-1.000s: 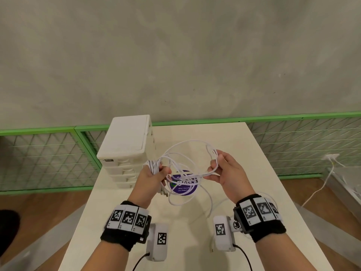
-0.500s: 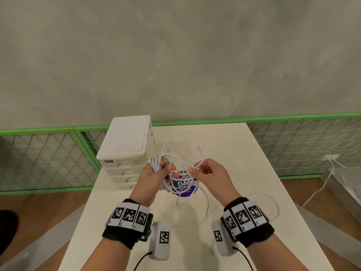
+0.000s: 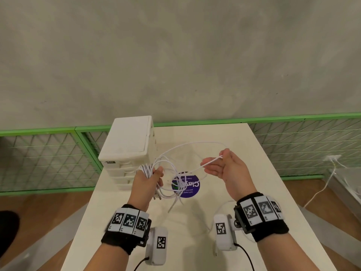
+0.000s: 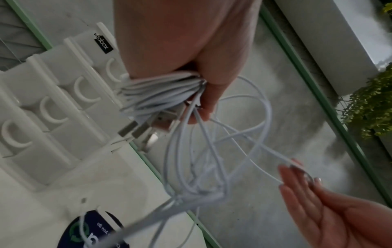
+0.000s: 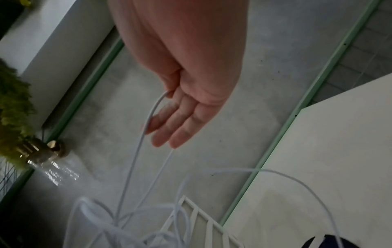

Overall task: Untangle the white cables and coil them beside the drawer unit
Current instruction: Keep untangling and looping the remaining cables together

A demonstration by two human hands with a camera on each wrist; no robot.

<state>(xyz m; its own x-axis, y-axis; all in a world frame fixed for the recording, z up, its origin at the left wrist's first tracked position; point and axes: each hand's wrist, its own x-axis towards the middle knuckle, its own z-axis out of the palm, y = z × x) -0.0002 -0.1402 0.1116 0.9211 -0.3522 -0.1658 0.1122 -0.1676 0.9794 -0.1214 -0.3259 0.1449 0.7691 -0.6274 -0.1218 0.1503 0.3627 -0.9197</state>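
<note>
My left hand grips a bunch of white cables just in front of the white drawer unit. In the left wrist view the cables are wound round its fingers, and metal plugs hang below them. Loose loops dangle from that hand over the table. My right hand is held up to the right, its fingers nearly straight. It pinches one strand between thumb and index finger. A wide loop arches between the two hands.
The pale table bears a round dark blue sticker under the hanging loops. A green mesh fence runs behind the table below a grey wall. Another white cable trails on the wooden floor at right.
My right hand has swung out to the right, away from the left hand, drawing one strand with it. The loop between the hands has widened. The left hand has stayed by the drawer unit.
</note>
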